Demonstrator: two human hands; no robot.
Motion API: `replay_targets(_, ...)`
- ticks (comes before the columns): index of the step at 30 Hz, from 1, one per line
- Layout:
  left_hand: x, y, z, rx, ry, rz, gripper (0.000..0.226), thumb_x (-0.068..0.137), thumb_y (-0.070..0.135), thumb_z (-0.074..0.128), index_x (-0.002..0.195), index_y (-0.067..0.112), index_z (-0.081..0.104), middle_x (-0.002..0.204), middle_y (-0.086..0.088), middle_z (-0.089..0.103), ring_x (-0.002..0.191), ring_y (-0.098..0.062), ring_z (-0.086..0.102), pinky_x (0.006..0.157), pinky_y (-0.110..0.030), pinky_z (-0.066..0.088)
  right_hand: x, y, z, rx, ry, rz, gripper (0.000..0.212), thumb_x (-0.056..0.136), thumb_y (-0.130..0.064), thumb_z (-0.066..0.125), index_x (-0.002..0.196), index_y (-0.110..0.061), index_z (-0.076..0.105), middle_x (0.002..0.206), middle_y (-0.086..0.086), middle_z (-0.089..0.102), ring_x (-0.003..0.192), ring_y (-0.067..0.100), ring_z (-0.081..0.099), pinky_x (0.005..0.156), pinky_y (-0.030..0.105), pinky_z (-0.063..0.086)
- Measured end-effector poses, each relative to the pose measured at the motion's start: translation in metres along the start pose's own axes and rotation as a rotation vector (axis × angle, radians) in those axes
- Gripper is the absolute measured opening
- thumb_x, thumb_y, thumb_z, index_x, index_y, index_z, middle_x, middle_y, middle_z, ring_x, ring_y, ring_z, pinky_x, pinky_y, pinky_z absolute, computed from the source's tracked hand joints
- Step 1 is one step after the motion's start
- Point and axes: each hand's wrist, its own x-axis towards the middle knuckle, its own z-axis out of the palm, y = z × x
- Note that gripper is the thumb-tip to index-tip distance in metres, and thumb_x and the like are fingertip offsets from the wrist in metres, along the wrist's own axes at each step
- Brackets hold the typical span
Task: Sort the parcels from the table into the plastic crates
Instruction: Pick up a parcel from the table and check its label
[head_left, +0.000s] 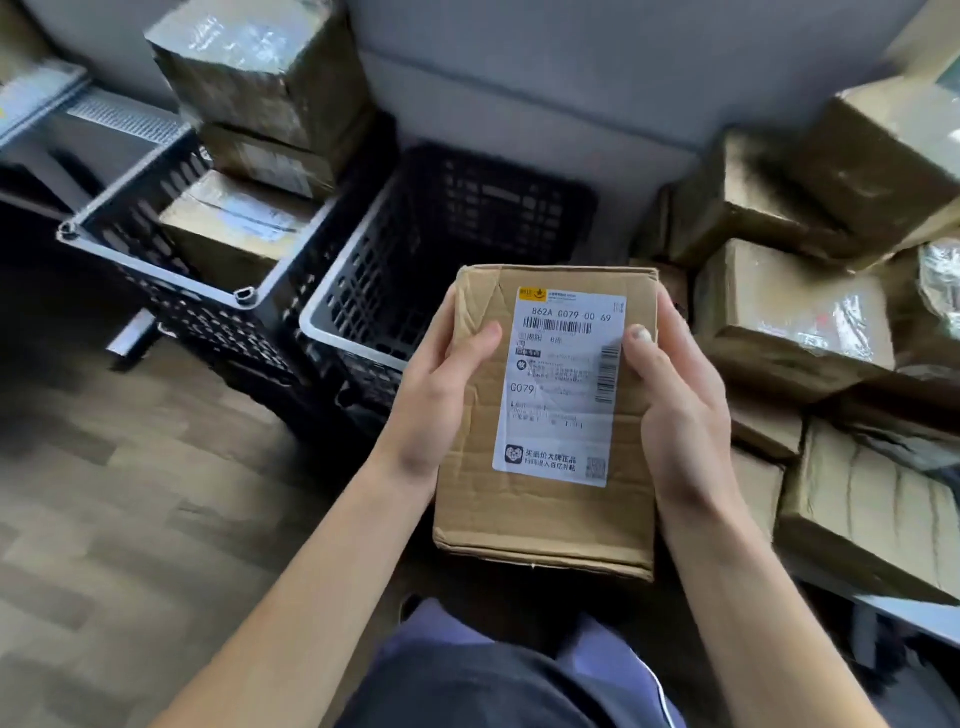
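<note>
brown parcel (540, 514), white label (561, 384), G079

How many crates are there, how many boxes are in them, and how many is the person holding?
Black crates: 2, the left crate and the right crate.
Stacked parcels in the left crate: 3.
Held parcel, gripped by left hand and right hand: 1.
Total: 6. The table pile is too blurred to count.

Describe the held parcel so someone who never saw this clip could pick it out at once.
Between the black crates and the pile of parcels on the right, the left hand and right hand grip one brown cardboard parcel by its sides. Alone among its neighbours, it is held up, its white label reading G079.
</note>
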Motion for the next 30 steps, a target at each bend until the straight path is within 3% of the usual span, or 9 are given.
replay_targets(5,0.012,0.036,-0.062,0.034,-0.003,0.047,0.041,0.108,0.013,0.049,0.146,0.026,0.056,0.134,0.018,0.068,0.128,0.005,0.058,0.105,-0.013,0.044,0.011,-0.019,0.072,-0.009,0.016,-0.028,0.048,0.108,-0.012,0.051,0.155,-0.018,0.047,0.146,-0.020,0.057,0.133,-0.015,0.047,0.099,0.000,0.036)
replay_targets(9,0.040,0.051,-0.112,0.025,0.020,0.053,0.044,0.107,0.012,0.051,0.150,0.021,0.053,0.139,0.011,0.067,0.132,-0.001,0.058,0.116,-0.024,0.041,0.037,-0.019,0.127,-0.011,0.008,-0.033,0.042,0.108,-0.011,0.049,0.146,-0.026,0.058,0.139,-0.017,0.066,0.135,-0.002,0.053,0.108,0.012,0.040)
replay_targets(13,0.083,0.061,-0.168,0.049,0.072,0.020,0.045,0.106,0.011,0.054,0.150,0.017,0.053,0.137,0.006,0.069,0.129,-0.007,0.062,0.114,-0.023,0.042,0.078,-0.006,0.187,0.085,0.010,-0.006,0.037,0.107,-0.006,0.048,0.131,-0.031,0.063,0.114,-0.028,0.074,0.113,-0.013,0.063,0.091,0.005,0.044)
replay_targets(14,0.095,0.065,-0.185,0.067,0.088,0.015,0.045,0.105,0.011,0.055,0.150,0.016,0.053,0.136,0.004,0.069,0.129,-0.008,0.062,0.113,-0.023,0.043,0.090,-0.002,0.203,0.114,0.010,0.018,0.035,0.107,-0.008,0.048,0.132,-0.026,0.064,0.115,-0.021,0.075,0.112,-0.007,0.066,0.091,0.010,0.049)
replay_targets(16,0.120,0.076,-0.219,0.113,0.119,-0.013,0.046,0.105,0.011,0.057,0.150,0.015,0.053,0.135,0.002,0.070,0.128,-0.011,0.064,0.108,-0.020,0.048,0.117,0.008,0.238,0.198,-0.038,0.129,0.031,0.107,-0.017,0.051,0.136,-0.017,0.063,0.121,-0.004,0.076,0.113,0.012,0.071,0.100,0.035,0.058)
replay_targets(19,0.150,0.098,-0.266,0.205,0.138,-0.070,0.048,0.104,0.010,0.057,0.151,0.014,0.052,0.131,0.002,0.072,0.119,-0.007,0.068,0.089,-0.013,0.053,0.149,0.016,0.287,0.288,-0.149,0.294,0.037,0.099,-0.037,0.056,0.129,-0.017,0.064,0.123,0.007,0.075,0.116,0.030,0.071,0.105,0.062,0.051)
replay_targets(23,0.194,0.121,-0.317,0.349,0.031,-0.086,0.050,0.102,0.007,0.059,0.149,0.022,0.052,0.122,0.020,0.072,0.107,0.011,0.067,0.084,-0.006,0.049,0.180,0.027,0.333,0.257,-0.223,0.386,0.051,0.095,-0.046,0.062,0.136,-0.017,0.059,0.125,0.003,0.075,0.116,0.023,0.071,0.104,0.053,0.053)
replay_targets(25,0.224,0.129,-0.342,0.420,-0.051,-0.100,0.052,0.099,0.004,0.062,0.142,0.030,0.049,0.118,0.028,0.067,0.103,0.022,0.062,0.083,-0.003,0.047,0.192,0.031,0.349,0.237,-0.191,0.426,0.046,0.096,-0.040,0.066,0.134,-0.015,0.059,0.116,-0.001,0.078,0.107,0.017,0.075,0.091,0.042,0.059)
replay_targets(30,0.302,0.144,-0.402,0.645,-0.221,-0.111,0.058,0.091,0.035,0.079,0.145,0.032,0.059,0.132,0.013,0.070,0.122,0.004,0.063,0.107,-0.027,0.047,0.217,0.038,0.396,0.188,-0.033,0.442,0.064,0.073,-0.046,0.081,0.123,-0.017,0.054,0.119,0.008,0.074,0.101,0.017,0.071,0.090,0.042,0.055)
